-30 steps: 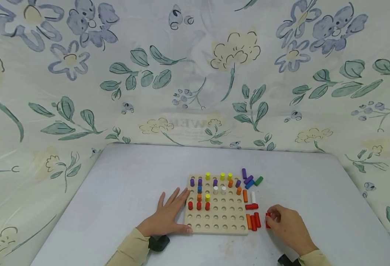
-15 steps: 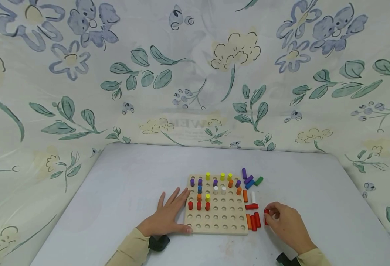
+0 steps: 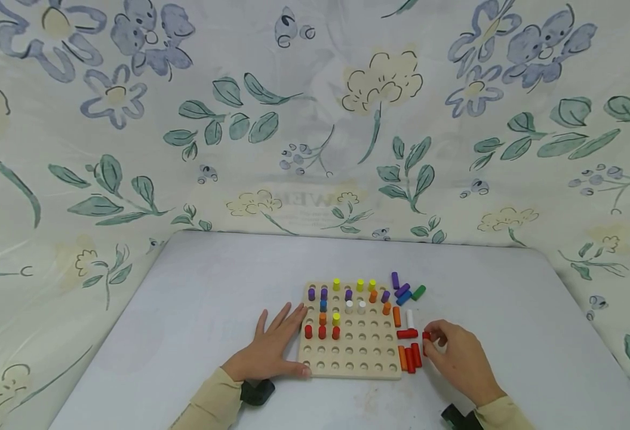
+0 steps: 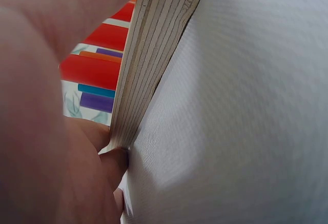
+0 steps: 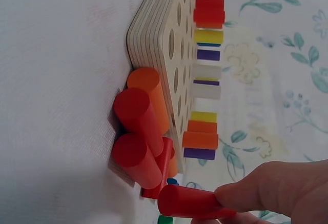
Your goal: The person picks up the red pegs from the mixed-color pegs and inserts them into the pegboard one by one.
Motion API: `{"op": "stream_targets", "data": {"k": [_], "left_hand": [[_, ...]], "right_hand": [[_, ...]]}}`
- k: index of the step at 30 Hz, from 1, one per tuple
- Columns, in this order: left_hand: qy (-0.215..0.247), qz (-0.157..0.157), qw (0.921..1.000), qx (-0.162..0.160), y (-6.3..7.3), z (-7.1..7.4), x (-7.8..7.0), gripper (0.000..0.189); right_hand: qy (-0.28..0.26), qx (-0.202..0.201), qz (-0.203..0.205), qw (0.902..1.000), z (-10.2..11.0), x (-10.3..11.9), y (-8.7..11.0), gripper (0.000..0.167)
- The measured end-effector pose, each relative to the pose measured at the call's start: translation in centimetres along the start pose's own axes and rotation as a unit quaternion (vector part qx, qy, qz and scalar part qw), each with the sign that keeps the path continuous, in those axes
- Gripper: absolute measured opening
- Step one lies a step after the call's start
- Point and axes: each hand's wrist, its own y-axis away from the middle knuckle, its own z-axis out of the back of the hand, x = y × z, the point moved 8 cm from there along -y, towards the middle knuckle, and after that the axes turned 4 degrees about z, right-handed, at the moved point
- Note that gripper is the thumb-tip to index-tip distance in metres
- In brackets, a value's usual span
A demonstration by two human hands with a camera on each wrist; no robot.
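The right hand [image 3: 465, 358] held a red peg [image 3: 426, 344] pinched between its thumb and fingers, roughly upright, to the right of the pegboard [image 3: 356, 343] and just beside the loose pegs lying there. In the right wrist view the lower end of that peg stuck out well past the fingertips. The left hand [image 3: 269, 352] lay with its fingers spread apart at the left side of the board, the thumb by the near left corner; the left wrist view showed fingers against the layered edge.

The wooden board lay flat on the white desk [image 3: 229, 269]. Three yellow pegs [image 3: 360, 285] stood in its far row. The next row held four purple and one orange, the third a blue, two white and an orange, the fourth an orange and a yellow, and three red pegs [image 3: 322, 332] stood at the left of the fifth.

Along the right side lay loose pegs: two purple, a blue peg [image 3: 403, 298] and a green peg [image 3: 418, 292] by the far corner, then an orange, a white peg [image 3: 409, 319] and a red, and nearest the person one orange beside two red
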Motion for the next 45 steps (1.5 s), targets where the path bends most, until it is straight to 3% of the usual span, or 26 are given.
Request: {"op": "stream_targets", "data": {"k": [16, 45], "left_hand": [[-0.005, 0.001, 1.0000, -0.001, 0.0, 0.0, 0.0, 0.118], [-0.008, -0.003, 1.0000, -0.005, -0.1, -0.1, 0.2, 0.117]], "right_hand": [[-0.014, -0.028, 0.025, 0.9992, 0.1, 1.7, -0.2, 0.023], [-0.049, -0.030, 0.078, 0.9953, -1.3, 4.8, -0.9, 0.022]]}}
